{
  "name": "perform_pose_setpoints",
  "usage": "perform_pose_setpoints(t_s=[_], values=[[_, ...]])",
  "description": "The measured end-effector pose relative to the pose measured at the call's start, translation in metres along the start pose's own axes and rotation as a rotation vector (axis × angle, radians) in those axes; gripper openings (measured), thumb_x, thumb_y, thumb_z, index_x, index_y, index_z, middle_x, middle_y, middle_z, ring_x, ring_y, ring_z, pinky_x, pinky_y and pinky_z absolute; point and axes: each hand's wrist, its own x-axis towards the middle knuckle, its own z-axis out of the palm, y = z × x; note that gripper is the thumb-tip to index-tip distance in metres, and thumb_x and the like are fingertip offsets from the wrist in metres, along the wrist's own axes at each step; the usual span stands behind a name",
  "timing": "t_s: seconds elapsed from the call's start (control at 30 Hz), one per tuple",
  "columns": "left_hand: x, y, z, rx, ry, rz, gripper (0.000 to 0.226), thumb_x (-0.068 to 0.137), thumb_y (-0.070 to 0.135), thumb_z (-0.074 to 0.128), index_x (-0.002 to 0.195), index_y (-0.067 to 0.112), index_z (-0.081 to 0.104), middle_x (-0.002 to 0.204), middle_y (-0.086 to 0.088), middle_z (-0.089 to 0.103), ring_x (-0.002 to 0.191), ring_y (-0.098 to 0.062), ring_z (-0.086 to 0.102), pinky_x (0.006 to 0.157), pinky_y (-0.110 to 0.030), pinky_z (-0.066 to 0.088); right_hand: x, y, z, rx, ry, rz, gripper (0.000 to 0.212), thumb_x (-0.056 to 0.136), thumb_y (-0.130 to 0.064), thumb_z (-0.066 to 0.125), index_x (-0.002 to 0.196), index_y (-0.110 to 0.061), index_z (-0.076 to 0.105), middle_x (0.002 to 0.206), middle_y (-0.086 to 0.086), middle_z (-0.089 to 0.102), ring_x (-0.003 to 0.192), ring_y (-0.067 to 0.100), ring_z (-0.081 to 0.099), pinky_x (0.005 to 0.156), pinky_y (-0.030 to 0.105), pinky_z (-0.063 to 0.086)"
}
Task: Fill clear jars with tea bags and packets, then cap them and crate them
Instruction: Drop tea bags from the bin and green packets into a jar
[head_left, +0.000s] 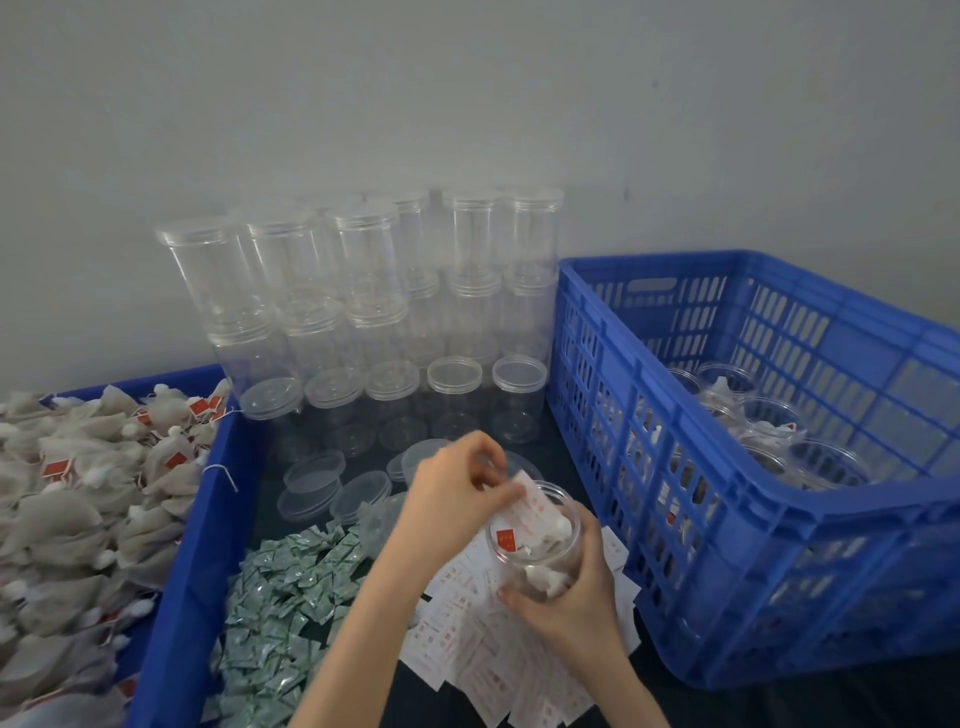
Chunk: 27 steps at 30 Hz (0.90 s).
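Note:
My right hand (574, 587) grips a clear jar (540, 540) from below; the jar is tilted toward me, has no lid, and holds tea bags with red tags. My left hand (457, 493) pinches a white paper slip (535, 501) with red print at the jar's mouth. A pile of white slips (478, 654) lies under my hands, and green-and-white packets (280, 603) lie to the left of it. Loose clear lids (317, 478) lie on the dark table behind.
A blue bin (192, 545) at the left is heaped with tea bags (67, 509). Stacked empty capped jars (363, 312) stand against the grey wall. A blue slotted crate (701, 467) at the right holds several filled jars (769, 431).

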Motion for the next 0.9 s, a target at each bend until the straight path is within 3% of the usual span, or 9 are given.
perform_pose_setpoints(t_s=[0.13,0.2,0.37,0.47,0.53,0.6,0.7,0.8,0.9], values=[[-0.002,-0.001,0.015,0.565,-0.155,0.226,0.012,0.077,0.034,0.072,0.082,0.034,0.062,0.082,0.020,0.057,0.083,-0.005,0.047,0.075,-0.026,0.036,-0.001,-0.006,0.001,-0.075,0.016,-0.062,0.096,0.054,-0.029,0.090,0.133,-0.050,0.040,0.125,-0.023,0.058,0.113,0.005,0.063,0.086,0.028,0.056],[-0.001,-0.002,0.014,0.651,-0.163,0.285,0.014,0.077,0.036,0.072,0.091,0.037,0.068,0.091,0.018,0.053,0.086,-0.005,0.041,0.074,-0.024,0.031,-0.002,-0.007,0.001,-0.095,0.011,-0.063,0.100,0.054,-0.033,0.090,0.136,-0.051,0.036,0.128,-0.024,0.054,0.117,0.004,0.059,0.091,0.030,0.054],[-0.001,0.000,0.006,0.492,-0.105,0.268,0.025,0.088,0.021,0.057,0.084,0.040,0.074,0.096,0.018,0.061,0.095,-0.003,0.047,0.082,-0.024,0.040,0.000,-0.011,0.000,-0.080,0.015,-0.062,0.101,0.056,-0.033,0.092,0.137,-0.051,0.036,0.125,-0.021,0.059,0.113,0.007,0.063,0.090,0.034,0.057],[-0.007,-0.002,0.003,0.245,-0.043,0.294,0.029,0.085,0.018,0.061,0.091,0.045,0.070,0.100,0.028,0.055,0.103,0.006,0.044,0.085,-0.010,0.032,0.001,-0.015,0.001,-0.045,0.012,-0.070,0.102,0.054,-0.030,0.093,0.136,-0.052,0.037,0.125,-0.022,0.059,0.115,0.006,0.062,0.085,0.024,0.057],[-0.013,-0.010,-0.001,0.034,-0.078,0.265,0.042,0.078,0.041,0.068,0.115,0.056,0.054,0.119,0.034,0.045,0.117,0.013,0.039,0.089,-0.002,0.032,0.001,-0.019,0.002,-0.024,0.005,-0.071,0.101,0.054,-0.026,0.093,0.133,-0.056,0.039,0.122,-0.027,0.058,0.113,0.001,0.062,0.080,0.016,0.055],[-0.019,-0.020,-0.002,-0.111,-0.264,0.161,0.084,0.064,0.059,0.074,0.129,0.070,0.022,0.132,0.046,0.029,0.125,0.023,0.028,0.091,0.002,0.031,0.003,-0.027,0.004,-0.004,-0.002,-0.074,0.095,0.055,-0.026,0.093,0.127,-0.061,0.041,0.118,-0.034,0.057,0.110,-0.005,0.062,0.076,0.011,0.054],[-0.022,-0.031,0.003,-0.181,-0.315,0.091,0.112,0.057,0.057,0.083,0.131,0.074,0.001,0.129,0.047,0.036,0.124,0.022,0.034,0.094,-0.006,0.037,0.009,-0.041,0.007,-0.010,-0.038,-0.085,0.094,0.054,-0.037,0.093,0.125,-0.063,0.038,0.120,-0.038,0.054,0.112,-0.007,0.059,0.078,0.010,0.053],[-0.018,-0.032,0.001,-0.244,-0.168,0.062,0.112,0.054,0.052,0.084,0.130,0.071,0.004,0.119,0.044,0.049,0.119,0.015,0.047,0.089,-0.009,0.043,0.014,-0.057,0.003,-0.013,-0.151,-0.059,0.097,0.058,-0.035,0.093,0.131,-0.062,0.034,0.125,-0.033,0.054,0.117,-0.005,0.058,0.085,0.015,0.053],[-0.015,-0.025,-0.007,-0.224,-0.057,0.083,0.098,0.050,0.058,0.080,0.127,0.064,0.019,0.117,0.044,0.050,0.115,0.015,0.050,0.084,-0.007,0.044,0.018,-0.082,-0.004,0.005,-0.191,-0.060,0.093,0.065,-0.051,0.081,0.143,-0.049,0.030,0.144,-0.019,0.044,0.126,-0.005,0.050,0.093,0.015,0.049]])
